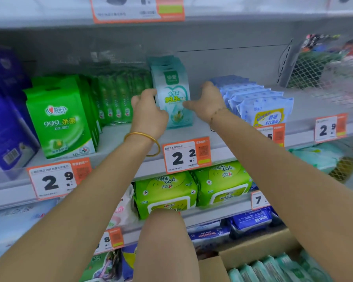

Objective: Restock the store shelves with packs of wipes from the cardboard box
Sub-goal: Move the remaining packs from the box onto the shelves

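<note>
A row of teal wipe packs stands upright on the grey shelf, one behind another. My left hand grips the left edge of the front pack. On the pack's right side my right hand lies with straight fingers and the thumb touching the pack. At the bottom right the open cardboard box holds several teal wipe packs standing on edge.
Green wipe packs stand to the left of the teal row and light blue packs lie to its right. Price tags line the shelf edge. Lime green packs fill the shelf below. A wire mesh divider stands at the far right.
</note>
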{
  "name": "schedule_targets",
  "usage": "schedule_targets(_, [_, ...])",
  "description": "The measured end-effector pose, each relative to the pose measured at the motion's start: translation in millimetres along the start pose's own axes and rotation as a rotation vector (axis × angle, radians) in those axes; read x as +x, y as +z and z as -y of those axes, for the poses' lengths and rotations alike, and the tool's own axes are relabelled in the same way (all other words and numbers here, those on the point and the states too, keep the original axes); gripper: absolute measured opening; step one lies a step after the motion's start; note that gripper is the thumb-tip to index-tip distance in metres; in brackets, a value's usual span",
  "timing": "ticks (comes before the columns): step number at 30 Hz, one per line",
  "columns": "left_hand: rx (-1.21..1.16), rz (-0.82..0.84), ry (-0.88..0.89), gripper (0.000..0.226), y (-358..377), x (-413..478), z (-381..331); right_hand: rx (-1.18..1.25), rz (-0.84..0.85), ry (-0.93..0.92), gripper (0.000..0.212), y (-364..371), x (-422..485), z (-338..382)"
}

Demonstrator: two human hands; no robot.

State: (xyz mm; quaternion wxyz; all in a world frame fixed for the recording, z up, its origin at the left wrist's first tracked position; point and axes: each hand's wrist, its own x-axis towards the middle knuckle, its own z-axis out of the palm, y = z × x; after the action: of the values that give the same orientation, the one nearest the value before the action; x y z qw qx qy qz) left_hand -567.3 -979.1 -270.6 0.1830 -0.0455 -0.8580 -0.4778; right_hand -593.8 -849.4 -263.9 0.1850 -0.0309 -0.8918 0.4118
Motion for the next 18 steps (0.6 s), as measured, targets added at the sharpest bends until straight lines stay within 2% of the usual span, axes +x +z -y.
schedule_targets(1, [-0.101,0.004,0.051,0.046,-1,-12,-4,0.05,-0.004,-0.04,0.057,-9,-15,-3])
schedule_targets(3, [-0.285,0.084,0.114,0.047,1,-48,-13,0.182,-0.015,-0.113,0.042,-30,-53,-17])
schedule_targets(5, [-0.363,0.264,0.149,0.044,11,-90,-19,0.313,-0.014,-0.145,0.026,-53,-101,-42])
schedule_targets(7, [-0.374,0.476,0.132,0.043,34,-127,-15,0.332,0.003,-0.081,0.026,-69,-145,-79])
schedule_targets(9, [-0.267,0.662,0.083,0.039,71,-154,-1,0.253,0.051,0.061,0.025,-73,-179,-128])
schedule_targets(12, [-0.038,0.886,0.047,0.042,137,-184,24,0.047,0.205,0.392,0.016,-61,-210,-222])
schedule_targets(15, [0.17,1.095,0.094,0.046,196,-210,38,-0.262,0.397,0.674,0.031,-43,-231,-313])
schedule_targets(18, [0.32,1.258,0.2,0.048,235,-225,43,-0.412,0.473,0.929,0.046,-28,-253,-374])
